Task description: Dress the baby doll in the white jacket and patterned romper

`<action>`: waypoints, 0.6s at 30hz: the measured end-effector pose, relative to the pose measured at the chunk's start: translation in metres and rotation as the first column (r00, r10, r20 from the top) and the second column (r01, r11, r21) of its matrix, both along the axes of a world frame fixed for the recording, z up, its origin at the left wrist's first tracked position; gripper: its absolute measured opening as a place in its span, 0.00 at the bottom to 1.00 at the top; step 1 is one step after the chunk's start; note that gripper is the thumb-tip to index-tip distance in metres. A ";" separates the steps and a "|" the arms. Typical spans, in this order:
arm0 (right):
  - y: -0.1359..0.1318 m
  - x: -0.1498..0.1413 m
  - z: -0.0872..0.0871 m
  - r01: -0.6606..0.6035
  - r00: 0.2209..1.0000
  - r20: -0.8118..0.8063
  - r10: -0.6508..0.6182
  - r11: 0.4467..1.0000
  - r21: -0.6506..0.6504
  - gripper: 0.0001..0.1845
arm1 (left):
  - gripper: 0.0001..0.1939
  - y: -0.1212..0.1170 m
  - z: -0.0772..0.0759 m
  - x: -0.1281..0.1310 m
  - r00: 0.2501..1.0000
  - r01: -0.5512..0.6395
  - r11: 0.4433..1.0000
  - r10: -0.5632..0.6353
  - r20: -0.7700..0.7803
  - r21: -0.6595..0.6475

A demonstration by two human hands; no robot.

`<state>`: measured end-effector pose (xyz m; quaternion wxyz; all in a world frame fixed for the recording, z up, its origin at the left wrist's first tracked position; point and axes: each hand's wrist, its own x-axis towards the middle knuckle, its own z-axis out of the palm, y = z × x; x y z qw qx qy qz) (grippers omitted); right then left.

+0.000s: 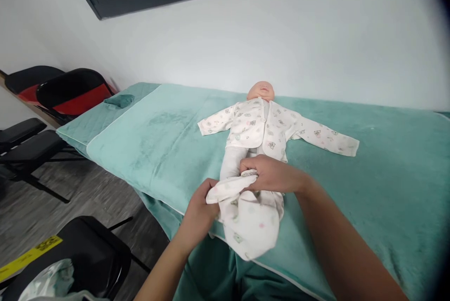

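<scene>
A baby doll (pixel 260 90) lies on its back on the green bed cover, its arms spread wide. On its upper body is a white printed baby jacket (pixel 246 125) with long sleeves. White printed baby pants (pixel 251 230) are bunched around its lower legs and hang over the bed's near edge. My left hand (pixel 202 205) is closed on the left side of the pants' opening. My right hand (pixel 269 173) pinches the upper edge of the same opening, over the legs. A pale leg (pixel 232 160) shows above the cloth; the feet are hidden.
The bed (pixel 147 137) with its green cover stands against a white wall. A small green cloth (pixel 119 100) lies at its left end. Black and red chairs (pixel 75 92) stand at left. A nearer black chair (pixel 94 249) holds a crumpled pale packet (pixel 52 280).
</scene>
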<state>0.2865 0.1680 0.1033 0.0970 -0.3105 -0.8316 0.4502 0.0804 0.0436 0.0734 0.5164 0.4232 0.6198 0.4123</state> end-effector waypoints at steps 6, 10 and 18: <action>-0.001 -0.003 0.001 -0.021 0.993 0.115 0.015 0.999 0.050 0.23 | 0.07 0.053 -0.019 -0.007 0.962 -0.128 0.964 0.178 -0.209 0.234; -0.003 -0.005 -0.001 0.022 0.992 0.126 -0.033 0.996 0.082 0.16 | 0.10 0.083 -0.030 -0.003 0.937 -0.143 0.937 0.231 -0.261 0.319; -0.005 -0.011 -0.009 0.338 0.941 -0.012 -0.338 0.938 0.080 0.07 | 0.08 0.097 -0.046 -0.002 0.889 -0.026 0.927 0.193 -0.416 0.375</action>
